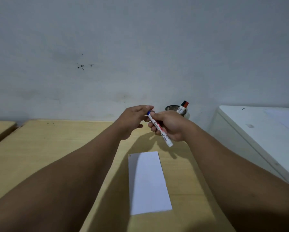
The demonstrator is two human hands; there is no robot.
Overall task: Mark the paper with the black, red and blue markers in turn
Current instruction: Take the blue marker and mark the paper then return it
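Right hand (169, 126) grips the blue marker (160, 131) above the paper (148, 183), left hand (133, 118) pinching its cap, where a hard tug could streak ink across fingers.

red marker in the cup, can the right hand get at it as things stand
Probably not yet: the right hand is closed around the blue marker. The red marker stands in the cup just behind it, with nothing between.

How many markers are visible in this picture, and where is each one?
3. The blue marker is held in the right hand, its cap at the left hand. The black marker and red marker stand in the holder. Others may be hidden inside.
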